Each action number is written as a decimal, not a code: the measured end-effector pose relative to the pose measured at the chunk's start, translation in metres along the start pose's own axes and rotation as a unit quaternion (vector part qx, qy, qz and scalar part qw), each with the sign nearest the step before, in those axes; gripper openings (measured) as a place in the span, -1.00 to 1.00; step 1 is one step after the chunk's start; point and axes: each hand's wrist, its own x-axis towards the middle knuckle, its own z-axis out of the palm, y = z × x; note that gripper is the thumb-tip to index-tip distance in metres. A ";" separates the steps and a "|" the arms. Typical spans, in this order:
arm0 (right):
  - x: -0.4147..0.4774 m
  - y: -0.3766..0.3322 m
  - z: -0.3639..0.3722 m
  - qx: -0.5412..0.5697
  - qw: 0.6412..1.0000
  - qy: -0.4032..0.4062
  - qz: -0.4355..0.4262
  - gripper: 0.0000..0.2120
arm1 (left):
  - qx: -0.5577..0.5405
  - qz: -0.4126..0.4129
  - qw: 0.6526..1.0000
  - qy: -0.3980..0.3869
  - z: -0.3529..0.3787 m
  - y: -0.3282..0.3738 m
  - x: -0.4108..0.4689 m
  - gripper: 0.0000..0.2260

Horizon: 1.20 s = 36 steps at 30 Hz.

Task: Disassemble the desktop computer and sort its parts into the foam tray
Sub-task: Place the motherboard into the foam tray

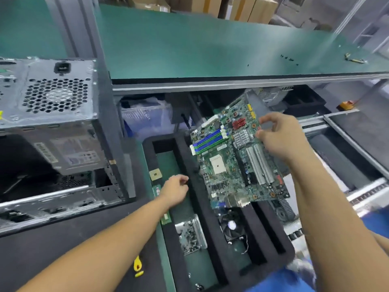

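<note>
Motherboard (235, 163) pinched by right hand (280, 138), hanging lengthwise over foam tray (212, 232) mid-frame; left hand (174, 189) curled, grip unclear.

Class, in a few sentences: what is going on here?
A person's right hand grips a motherboard by its edge, tilted above the foam tray. The left hand, fingers curled, is at a tray divider. A fan and a dish of screws already lie in the tray; the opened computer case sits to the left.
</note>
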 end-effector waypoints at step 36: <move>0.138 0.034 0.126 -0.101 0.992 -0.061 0.053 -0.70 | 0.472 0.058 0.878 0.054 0.048 0.042 0.131 -0.49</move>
